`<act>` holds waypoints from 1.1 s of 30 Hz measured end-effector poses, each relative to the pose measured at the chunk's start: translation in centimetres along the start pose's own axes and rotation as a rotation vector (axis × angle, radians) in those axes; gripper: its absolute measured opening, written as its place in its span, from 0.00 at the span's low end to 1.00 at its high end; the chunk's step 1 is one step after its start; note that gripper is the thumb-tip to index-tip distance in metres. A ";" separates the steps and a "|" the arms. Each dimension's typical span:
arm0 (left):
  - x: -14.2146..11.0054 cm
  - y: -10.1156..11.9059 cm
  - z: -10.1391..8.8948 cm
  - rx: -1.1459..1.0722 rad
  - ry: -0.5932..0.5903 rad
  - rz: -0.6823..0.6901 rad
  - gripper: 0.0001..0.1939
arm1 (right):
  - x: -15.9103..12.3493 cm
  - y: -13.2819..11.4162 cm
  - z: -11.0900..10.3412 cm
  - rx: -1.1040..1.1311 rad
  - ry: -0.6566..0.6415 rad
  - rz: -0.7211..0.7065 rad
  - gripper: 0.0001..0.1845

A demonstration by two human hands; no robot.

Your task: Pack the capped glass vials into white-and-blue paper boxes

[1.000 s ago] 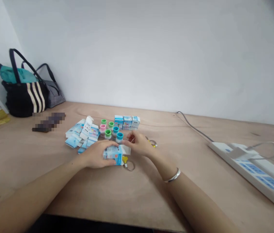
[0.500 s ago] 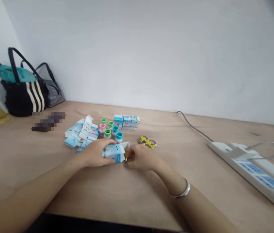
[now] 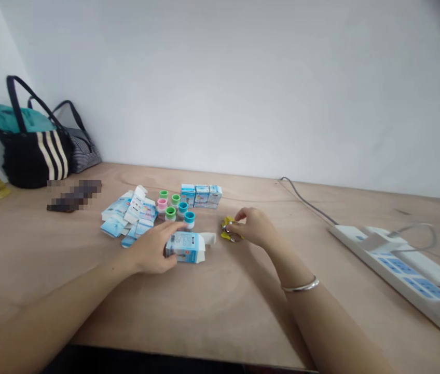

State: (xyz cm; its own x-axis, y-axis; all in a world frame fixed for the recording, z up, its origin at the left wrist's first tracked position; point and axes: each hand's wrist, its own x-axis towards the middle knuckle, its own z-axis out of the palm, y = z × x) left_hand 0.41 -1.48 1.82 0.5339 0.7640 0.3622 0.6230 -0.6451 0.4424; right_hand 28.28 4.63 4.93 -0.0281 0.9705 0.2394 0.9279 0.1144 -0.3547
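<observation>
My left hand (image 3: 153,251) wraps round the near end of a small blue-and-white carton (image 3: 186,247) lying on its side. The carton's right end is open, with its white flaps sticking out. My right hand (image 3: 254,227) is at a small cluster of yellow key rings (image 3: 227,235) with metal loops, thumb and fingers closed about a yellow part. The fingers partly cover the cluster, so I cannot make out every ring. Just behind the carton stand several small white bottles with coloured tops, among them a blue-topped bottle (image 3: 189,220) and a pink-topped bottle (image 3: 162,204).
Flattened blue-and-white cartons (image 3: 117,221) lie in a pile at left. Three upright cartons (image 3: 201,196) stand in a row behind the bottles. A power strip (image 3: 399,275) with a grey cable (image 3: 305,200) lies at right. A black bag (image 3: 35,158) sits far left.
My right hand took the yellow key ring from beside the carton, came to its open end, then moved right to the other key rings. My left hand stayed on the carton.
</observation>
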 end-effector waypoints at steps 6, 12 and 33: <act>0.3 -0.7 1.3 0.058 0.108 0.081 0.31 | -2.1 -2.9 0.5 0.317 0.086 -0.594 0.16; 0.4 -0.7 2.0 0.051 0.115 0.240 0.25 | -3.7 -4.2 1.7 0.152 -0.106 -0.757 0.17; 0.0 -0.7 1.5 -0.028 0.183 -0.079 0.18 | -4.0 -3.2 2.8 0.193 -0.216 -0.723 0.17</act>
State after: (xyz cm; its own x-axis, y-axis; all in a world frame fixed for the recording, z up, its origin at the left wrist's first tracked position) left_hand 0.85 -0.99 0.25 0.3695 0.8031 0.4675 0.6411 -0.5845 0.4973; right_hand 24.37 0.94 2.57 -0.6918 0.6585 0.2964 0.5712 0.7501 -0.3335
